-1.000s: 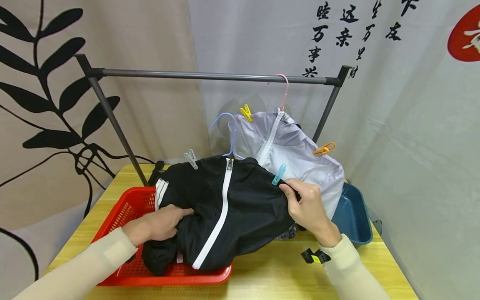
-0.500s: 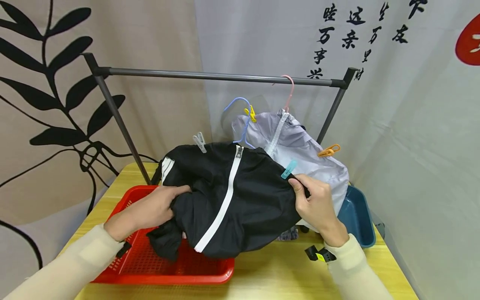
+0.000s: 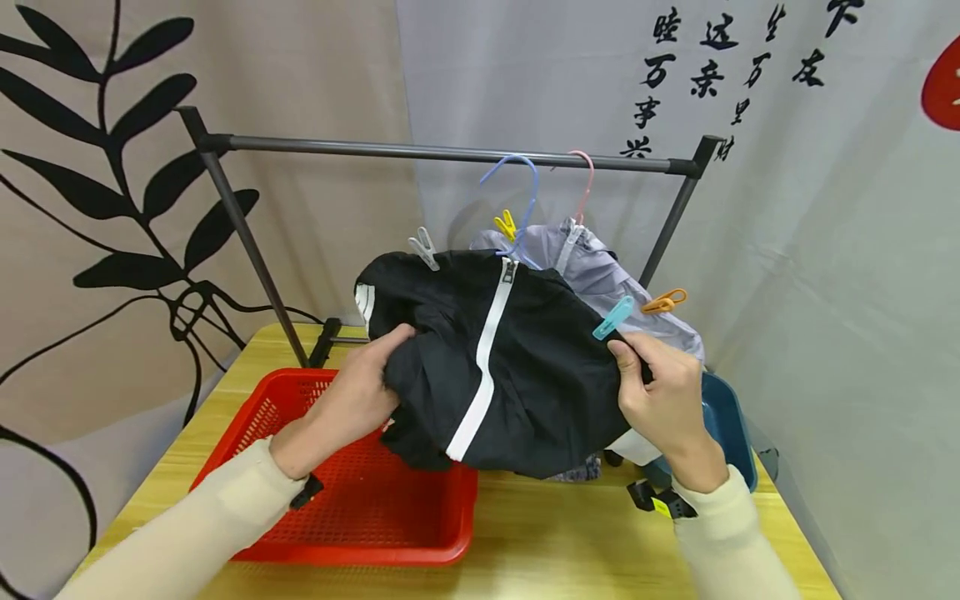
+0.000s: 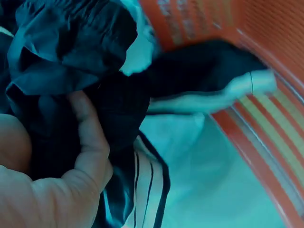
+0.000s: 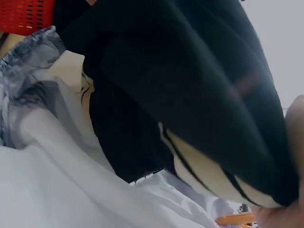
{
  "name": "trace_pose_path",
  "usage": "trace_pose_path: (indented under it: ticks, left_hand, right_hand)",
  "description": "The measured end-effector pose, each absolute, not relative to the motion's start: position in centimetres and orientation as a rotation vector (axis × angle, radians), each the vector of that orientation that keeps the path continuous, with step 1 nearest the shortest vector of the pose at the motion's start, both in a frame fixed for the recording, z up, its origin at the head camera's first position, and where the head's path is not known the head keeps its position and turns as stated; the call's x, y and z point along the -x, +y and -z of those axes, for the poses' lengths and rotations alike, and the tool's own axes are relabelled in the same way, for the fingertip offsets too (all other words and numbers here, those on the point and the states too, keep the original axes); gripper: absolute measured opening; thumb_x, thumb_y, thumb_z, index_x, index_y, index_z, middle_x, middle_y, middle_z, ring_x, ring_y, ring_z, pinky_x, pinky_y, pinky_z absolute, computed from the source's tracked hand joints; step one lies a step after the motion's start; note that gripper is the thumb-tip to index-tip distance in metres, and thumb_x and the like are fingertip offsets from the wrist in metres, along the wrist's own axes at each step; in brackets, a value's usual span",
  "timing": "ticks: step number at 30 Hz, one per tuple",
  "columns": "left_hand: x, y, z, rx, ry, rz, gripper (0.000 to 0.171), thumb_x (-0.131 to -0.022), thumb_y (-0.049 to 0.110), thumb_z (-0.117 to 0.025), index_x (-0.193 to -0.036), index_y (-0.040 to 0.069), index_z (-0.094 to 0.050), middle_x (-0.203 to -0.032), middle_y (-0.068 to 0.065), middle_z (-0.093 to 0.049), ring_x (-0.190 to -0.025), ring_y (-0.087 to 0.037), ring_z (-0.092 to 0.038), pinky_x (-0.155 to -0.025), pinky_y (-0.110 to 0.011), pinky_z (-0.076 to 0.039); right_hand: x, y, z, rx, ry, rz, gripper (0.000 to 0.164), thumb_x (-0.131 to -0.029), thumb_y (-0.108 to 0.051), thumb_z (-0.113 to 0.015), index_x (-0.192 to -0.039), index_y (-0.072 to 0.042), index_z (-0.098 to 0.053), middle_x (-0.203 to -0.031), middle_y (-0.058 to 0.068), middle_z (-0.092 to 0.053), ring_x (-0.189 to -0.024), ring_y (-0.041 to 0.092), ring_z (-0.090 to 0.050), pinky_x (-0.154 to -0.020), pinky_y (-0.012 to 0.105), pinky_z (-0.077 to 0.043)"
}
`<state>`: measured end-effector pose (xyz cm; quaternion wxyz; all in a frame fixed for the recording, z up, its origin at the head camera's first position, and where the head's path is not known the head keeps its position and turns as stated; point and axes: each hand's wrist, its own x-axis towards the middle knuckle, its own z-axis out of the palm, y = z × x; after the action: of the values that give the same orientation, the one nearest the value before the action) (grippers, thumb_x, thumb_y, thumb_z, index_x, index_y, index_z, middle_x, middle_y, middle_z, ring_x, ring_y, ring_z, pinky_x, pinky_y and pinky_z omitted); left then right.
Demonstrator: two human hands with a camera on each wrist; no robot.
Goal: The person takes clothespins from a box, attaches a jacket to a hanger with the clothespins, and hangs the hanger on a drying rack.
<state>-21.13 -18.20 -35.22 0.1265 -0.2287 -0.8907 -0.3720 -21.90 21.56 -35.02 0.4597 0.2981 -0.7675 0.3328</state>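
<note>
A black zip jacket [image 3: 551,367] with a white zip strip hangs in the air between my hands, on a blue hanger [image 3: 532,200]. The hanger's hook overlaps the rack's bar [image 3: 375,151] in the head view. My left hand [image 3: 363,387] grips the bunched fabric at the jacket's left side; its thumb and a finger show around dark cloth in the left wrist view. At the other shoulder, my right hand [image 3: 663,392] pinches the cloth just below a teal clothespin [image 3: 614,317]. A white clothespin [image 3: 424,247] is clipped on the opposite shoulder.
Behind the jacket, a pale lavender garment [image 3: 615,279] hangs from the bar on a pink hanger [image 3: 587,187], with yellow [image 3: 506,225] and orange clothespins [image 3: 663,301]. A red basket [image 3: 375,554] stands below on the wooden table [image 3: 555,542]. A blue bin [image 3: 727,425] is at the right.
Both hands have raised the jacket and carried it right, out of the red basket. The blue hanger's hook has risen from below the bar to its height.
</note>
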Motion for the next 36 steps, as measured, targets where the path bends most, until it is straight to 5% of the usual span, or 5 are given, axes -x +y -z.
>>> trace_pose_path:
  ticks: [7, 20, 24, 31, 36]
  left_hand:
    - [22.3, -13.4, 36.5, 0.751, -2.539, 1.229, 0.034, -0.104, -0.002, -0.075, -0.134, 0.011, -0.066, -0.127, -0.01, -0.077, -0.112, -0.03, -0.073, -0.111, -0.056, -0.063]
    - [25.1, -9.0, 37.6, 0.884, -2.592, 1.258, 0.062, -0.109, 0.014, -0.079, -0.16, 0.002, -0.046, -0.153, -0.024, -0.06, -0.141, -0.042, -0.063, -0.13, -0.062, -0.051]
    - [26.1, -8.8, 38.2, 0.94, -2.697, 1.07, 0.067, -0.107, 0.006, -0.073, -0.165, -0.001, -0.042, -0.156, -0.027, -0.056, -0.142, -0.044, -0.062, -0.129, -0.059, -0.052]
    - [28.2, -10.5, 39.2, 0.87, -2.898, 0.945, 0.092, -0.095, -0.008, -0.058, -0.18, -0.006, -0.025, -0.183, -0.032, -0.034, -0.166, -0.05, -0.048, -0.139, -0.061, -0.041]
    - [29.3, -12.5, 39.3, 0.751, -2.986, 0.812, 0.089, -0.103, 0.002, -0.073, -0.18, -0.002, -0.029, -0.176, -0.034, -0.045, -0.155, -0.053, -0.06, -0.131, -0.063, -0.051]
  right_hand:
    - [21.6, 22.5, 34.3, -0.695, -1.933, -0.797, 0.012, -0.107, -0.002, -0.077, -0.1, 0.006, -0.081, -0.087, 0.018, -0.082, -0.07, 0.034, -0.075, -0.073, 0.03, -0.057]
    - [21.3, 23.9, 33.1, -0.627, -1.894, -0.766, 0.01, -0.106, -0.001, -0.077, -0.1, 0.005, -0.082, -0.085, 0.02, -0.081, -0.068, 0.034, -0.071, -0.071, 0.035, -0.051]
    - [21.4, 24.1, 33.2, -0.622, -1.907, -0.747, 0.013, -0.107, -0.004, -0.076, -0.099, 0.005, -0.082, -0.085, 0.019, -0.081, -0.066, 0.033, -0.071, -0.069, 0.037, -0.051]
    - [21.5, 24.3, 33.3, -0.616, -1.912, -0.736, 0.007, -0.103, 0.002, -0.078, -0.097, 0.003, -0.08, -0.08, 0.018, -0.077, -0.059, 0.026, -0.058, -0.063, 0.034, -0.044]
    - [21.3, 24.6, 33.2, -0.587, -1.91, -0.736, 0.005, -0.101, 0.004, -0.078, -0.097, 0.004, -0.081, -0.079, 0.018, -0.077, -0.059, 0.027, -0.058, -0.063, 0.033, -0.042]
